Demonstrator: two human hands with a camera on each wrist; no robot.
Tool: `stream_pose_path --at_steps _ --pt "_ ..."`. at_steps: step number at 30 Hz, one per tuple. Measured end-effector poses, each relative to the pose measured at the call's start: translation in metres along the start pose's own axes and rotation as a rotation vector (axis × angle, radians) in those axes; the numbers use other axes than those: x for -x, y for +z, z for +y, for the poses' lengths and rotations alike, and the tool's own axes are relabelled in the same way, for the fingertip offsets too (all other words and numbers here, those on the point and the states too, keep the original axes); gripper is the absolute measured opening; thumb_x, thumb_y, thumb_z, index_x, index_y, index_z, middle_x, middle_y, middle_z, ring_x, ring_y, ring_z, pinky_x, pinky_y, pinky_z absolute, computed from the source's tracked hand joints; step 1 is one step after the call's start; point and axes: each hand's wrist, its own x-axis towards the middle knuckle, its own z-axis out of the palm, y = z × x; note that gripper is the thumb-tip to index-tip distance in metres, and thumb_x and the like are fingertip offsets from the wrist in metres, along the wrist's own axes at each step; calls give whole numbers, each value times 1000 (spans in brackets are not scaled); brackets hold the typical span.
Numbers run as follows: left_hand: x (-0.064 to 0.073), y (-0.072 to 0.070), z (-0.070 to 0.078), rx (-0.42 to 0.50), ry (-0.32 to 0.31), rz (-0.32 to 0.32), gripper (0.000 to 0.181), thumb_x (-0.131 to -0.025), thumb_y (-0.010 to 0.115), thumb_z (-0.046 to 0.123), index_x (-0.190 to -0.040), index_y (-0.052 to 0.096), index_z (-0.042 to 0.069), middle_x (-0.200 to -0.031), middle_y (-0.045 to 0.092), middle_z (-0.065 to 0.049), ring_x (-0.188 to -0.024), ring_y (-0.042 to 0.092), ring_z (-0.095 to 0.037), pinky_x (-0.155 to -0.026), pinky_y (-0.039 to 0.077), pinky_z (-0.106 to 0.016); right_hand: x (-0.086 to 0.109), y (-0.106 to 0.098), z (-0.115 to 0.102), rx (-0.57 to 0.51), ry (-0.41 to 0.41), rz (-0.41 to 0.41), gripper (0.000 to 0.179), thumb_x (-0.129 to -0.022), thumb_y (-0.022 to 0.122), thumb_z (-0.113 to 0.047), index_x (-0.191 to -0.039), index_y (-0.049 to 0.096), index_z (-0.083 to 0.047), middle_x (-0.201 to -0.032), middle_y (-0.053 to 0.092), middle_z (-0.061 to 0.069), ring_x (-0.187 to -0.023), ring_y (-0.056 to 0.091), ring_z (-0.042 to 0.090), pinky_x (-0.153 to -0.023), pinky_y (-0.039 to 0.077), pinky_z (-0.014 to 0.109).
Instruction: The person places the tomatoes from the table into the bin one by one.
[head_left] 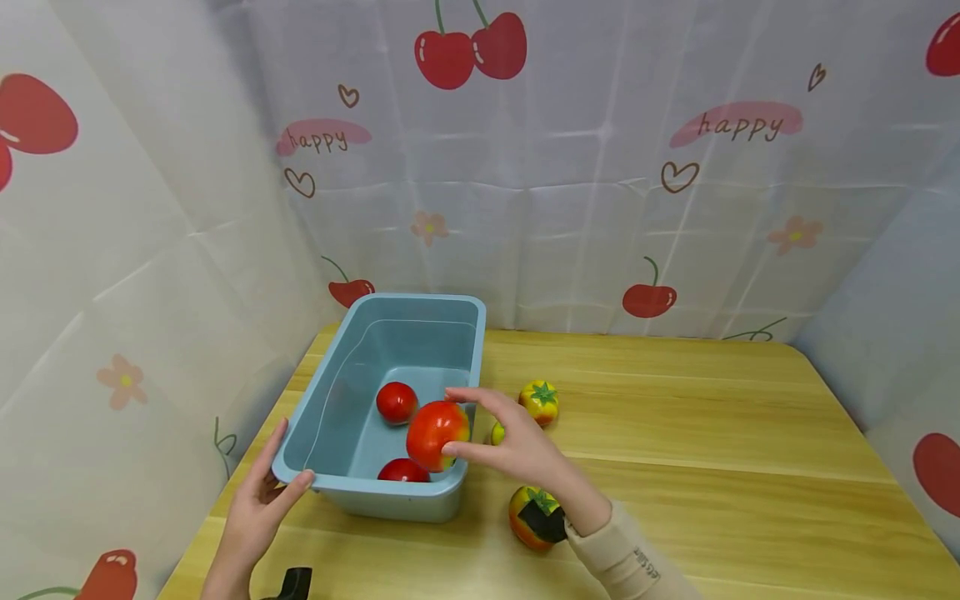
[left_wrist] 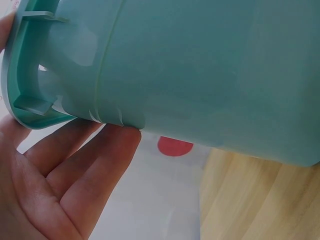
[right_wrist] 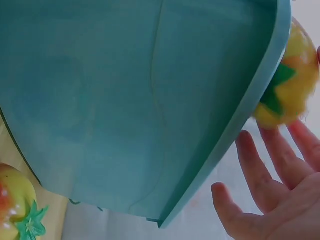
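Note:
A blue plastic bin stands on the table, with a red tomato inside and another red tomato partly hidden by its near wall. My left hand grips the bin's near left corner, thumb at the rim and fingers against the outer wall. Between the thumb and fingers of my right hand, a red-and-yellow tomato is held over the bin's near right side. The right wrist view shows its green leafy top just beyond the rim.
Right of the bin, a yellow-red tomato lies on the wooden table, with another yellowish one mostly behind my right hand. A third tomato sits nearer, partly covered by the black wrist strap. Printed curtains enclose the table.

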Motion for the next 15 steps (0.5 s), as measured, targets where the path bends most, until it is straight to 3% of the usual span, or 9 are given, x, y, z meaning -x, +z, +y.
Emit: stream_pose_path --at_steps 10,15 --pt "1 0 -1 -12 -16 -2 75 -90 63 10 -150 23 32 -146 29 -17 -102 48 6 -75 48 -14 8 0 9 18 -29 21 52 -83 71 -40 -130 50 -39 -130 48 -21 -123 41 6 -98 38 45" --pt "0 -1 -1 -6 -12 -5 75 -90 63 9 -150 23 31 -147 27 -17 -103 48 5 -76 47 -13 18 -6 18 40 -29 54 54 -82 71 -41 -132 51 -31 -133 46 -17 -123 41 10 -98 38 50"
